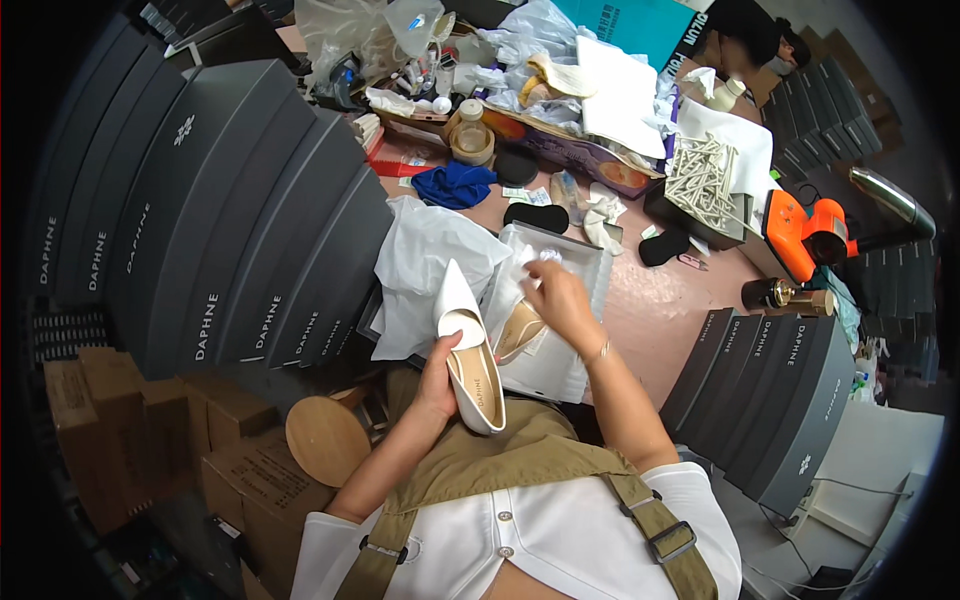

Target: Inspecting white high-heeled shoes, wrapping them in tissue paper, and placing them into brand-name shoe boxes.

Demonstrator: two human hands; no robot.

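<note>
Left hand [438,376]: grip's wrapped round the white shoe [466,334]!
Right hand [561,303]: over the open box [556,383], shoe's two o'clock; can't tell whether that grip holds anything.

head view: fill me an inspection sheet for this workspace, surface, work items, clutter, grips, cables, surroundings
Surface: pinkish tabletop, crowded toward the back
Work items: white pointed shoe, held above the lap; second shoe, lying in an open box; white tissue paper, spread on the left
Clutter: blue cloth, jar, tray of white sticks, orange device
Grips: left grip holds the white pointed shoe; right grip is over the open box, cannot tell whether it holds anything
Cables: thin cable at lower right
Surroundings: dark grey boxes stacked on both sides; cardboard cartons; round wooden stool; another person at upper right
</note>
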